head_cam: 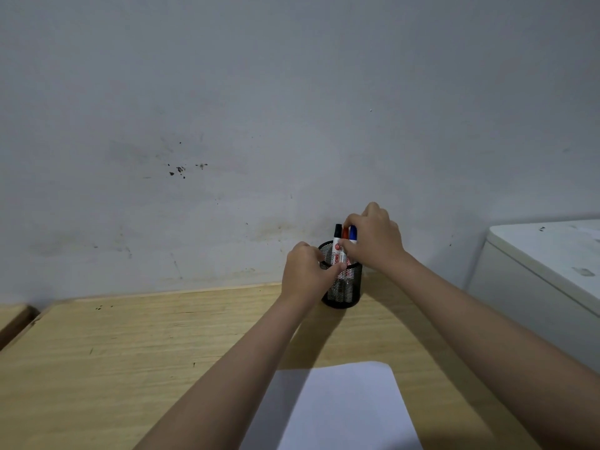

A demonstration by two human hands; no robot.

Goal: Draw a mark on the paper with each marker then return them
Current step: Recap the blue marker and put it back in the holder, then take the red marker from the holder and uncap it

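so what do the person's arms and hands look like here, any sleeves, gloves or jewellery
Both arms are bare from the bottom edge of the picture up to the hands; no sleeve shows. The left hand and right hand wear no gloves. No watch, bracelet or ring can be seen on the visible backs of the hands or wrists. No markings show on either forearm.

The black-capped marker carries red print on its white barrel; the letters "SNO" can be made out, running lengthwise. The rest of the label is hidden or too small to read.
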